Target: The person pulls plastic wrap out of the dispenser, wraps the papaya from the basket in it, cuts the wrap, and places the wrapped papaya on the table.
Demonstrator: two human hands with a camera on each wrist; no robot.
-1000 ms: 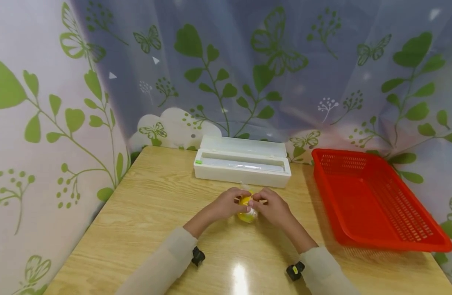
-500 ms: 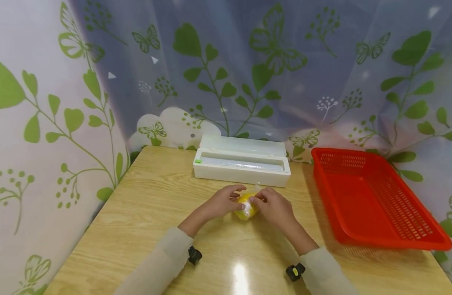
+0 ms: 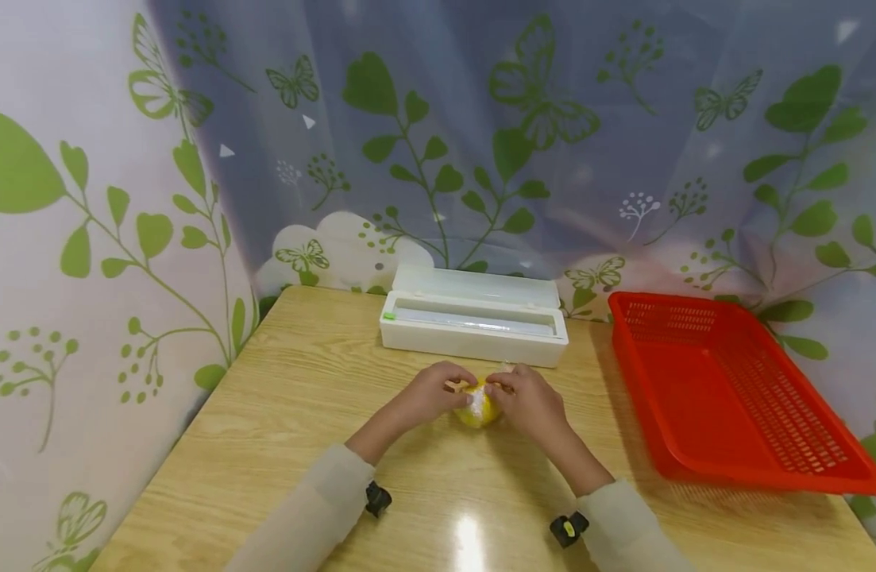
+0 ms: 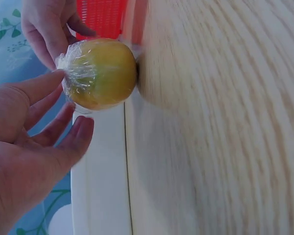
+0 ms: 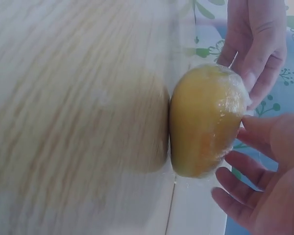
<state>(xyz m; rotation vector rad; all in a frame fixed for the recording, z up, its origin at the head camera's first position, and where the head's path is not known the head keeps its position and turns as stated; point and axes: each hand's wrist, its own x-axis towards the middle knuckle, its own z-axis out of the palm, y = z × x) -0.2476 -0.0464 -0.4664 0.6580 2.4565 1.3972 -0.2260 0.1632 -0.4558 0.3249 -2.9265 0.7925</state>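
Observation:
A yellow mango (image 3: 479,415) in clear cling film (image 4: 78,68) sits on the wooden table between both hands. The film is bunched and wrinkled on its upper side. My left hand (image 3: 426,391) reaches in from the left; its thumb and forefinger pinch the film at the top. From the right, my right hand (image 3: 532,401) does the same, thumb and forefinger at the film on that side. In the right wrist view, the mango (image 5: 203,125) shows smooth, stretched film, and the right hand's other fingers are loosely bent beside it.
Behind the hands stands a long white cling film box (image 3: 473,343) with its lid raised and a roll inside. A red plastic basket (image 3: 648,421) stands at the right. Patterned cloth (image 3: 438,143) hangs behind the table (image 3: 266,445).
The mango has been turned a little, and the white wrinkled film now faces up between the hands. My left fingers left the film half a second ago and have closed back in on it.

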